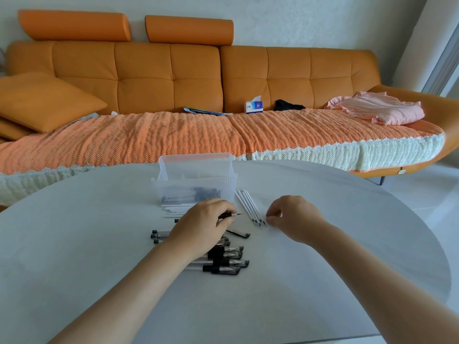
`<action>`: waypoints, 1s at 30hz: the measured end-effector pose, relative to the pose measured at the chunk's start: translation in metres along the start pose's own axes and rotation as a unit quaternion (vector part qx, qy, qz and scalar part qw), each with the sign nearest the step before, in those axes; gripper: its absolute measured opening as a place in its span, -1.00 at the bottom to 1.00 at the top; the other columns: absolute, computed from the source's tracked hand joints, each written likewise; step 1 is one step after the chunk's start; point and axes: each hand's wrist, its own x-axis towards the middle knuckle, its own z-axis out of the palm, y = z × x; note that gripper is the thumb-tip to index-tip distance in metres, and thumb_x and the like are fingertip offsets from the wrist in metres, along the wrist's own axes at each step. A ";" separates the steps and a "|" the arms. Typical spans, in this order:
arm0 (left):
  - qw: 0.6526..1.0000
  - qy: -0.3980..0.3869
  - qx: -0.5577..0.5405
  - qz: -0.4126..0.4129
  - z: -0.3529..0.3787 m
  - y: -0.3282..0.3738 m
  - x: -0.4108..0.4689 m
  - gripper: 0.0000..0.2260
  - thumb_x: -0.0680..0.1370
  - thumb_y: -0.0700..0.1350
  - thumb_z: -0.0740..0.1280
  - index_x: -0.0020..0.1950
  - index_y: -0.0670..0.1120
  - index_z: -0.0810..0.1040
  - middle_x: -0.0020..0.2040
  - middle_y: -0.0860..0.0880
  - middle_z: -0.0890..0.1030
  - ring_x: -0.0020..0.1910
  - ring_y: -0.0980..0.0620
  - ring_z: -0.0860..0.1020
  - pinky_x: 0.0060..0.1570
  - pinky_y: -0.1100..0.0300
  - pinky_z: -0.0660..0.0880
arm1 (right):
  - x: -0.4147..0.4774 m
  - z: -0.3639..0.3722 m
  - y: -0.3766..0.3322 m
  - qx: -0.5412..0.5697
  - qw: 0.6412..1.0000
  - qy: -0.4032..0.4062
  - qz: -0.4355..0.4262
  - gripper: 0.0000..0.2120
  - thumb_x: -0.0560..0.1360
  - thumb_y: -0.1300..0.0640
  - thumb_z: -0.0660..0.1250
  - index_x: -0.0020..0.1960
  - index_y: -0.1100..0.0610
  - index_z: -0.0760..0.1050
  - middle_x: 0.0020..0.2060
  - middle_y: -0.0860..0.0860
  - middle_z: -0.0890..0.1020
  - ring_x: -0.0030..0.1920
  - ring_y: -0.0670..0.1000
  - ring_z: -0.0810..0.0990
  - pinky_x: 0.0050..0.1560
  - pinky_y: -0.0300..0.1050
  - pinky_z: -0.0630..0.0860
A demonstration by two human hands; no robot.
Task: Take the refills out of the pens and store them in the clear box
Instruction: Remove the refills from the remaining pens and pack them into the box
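1. Pens (223,263) piled nearest, in front of the clear box (196,181).
2. Left hand (202,225), in front of the box, pinches a pen, tip pointing right.
3. Right hand (291,217), front-right of the box, fingers curled narrow at the tips of the refills (250,208); whether gripping, can't tell.
4. Refill axes run back toward the box; right hand nearer.

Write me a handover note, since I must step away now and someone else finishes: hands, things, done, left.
Left hand: closed on a pen, tip pointing right, above the pile.
Right hand: fingers pinched at the tip end of the white refills lying in a row right of the clear box; whether it grips one is unclear.
Clear box: at the table's far side, some dark items already inside.
More white sticks lie in front of the box.
Left: a pile of pens under the left wrist to empty; loose refills to box.
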 end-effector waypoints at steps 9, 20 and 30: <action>0.997 0.042 0.070 0.005 -0.011 -0.003 -0.008 -0.90 0.56 0.05 0.34 0.04 0.13 0.61 -0.04 0.23 0.61 -0.15 0.19 0.53 -0.28 0.39 0.33 | -0.006 0.001 -0.032 0.153 0.980 0.045 -0.115 -0.95 0.45 -0.01 0.45 -0.14 -0.14 0.59 -0.21 -0.28 0.63 -0.34 -0.21 0.51 -0.29 -0.26 0.44; 1.000 0.013 0.019 -0.007 -0.016 -0.005 -0.008 -0.89 0.56 0.02 0.35 0.05 0.07 0.61 -0.07 0.20 0.56 -0.19 0.19 0.49 -0.20 0.27 0.42 | -0.005 0.005 -0.053 0.196 0.970 0.025 -0.140 -0.90 0.43 0.04 0.49 -0.17 -0.14 0.60 -0.33 -0.29 0.59 -0.41 -0.23 0.48 -0.39 -0.42 0.31; 0.999 -0.031 0.014 -0.014 -0.021 -0.005 -0.009 -0.88 0.59 -0.03 0.31 0.07 0.00 0.59 -0.03 0.13 0.58 -0.10 0.17 0.50 -0.18 0.44 0.34 | -0.008 0.006 -0.055 0.175 0.973 0.025 -0.151 -0.86 0.43 0.02 0.52 -0.13 -0.18 0.59 -0.33 -0.29 0.57 -0.36 -0.26 0.49 -0.37 -0.40 0.33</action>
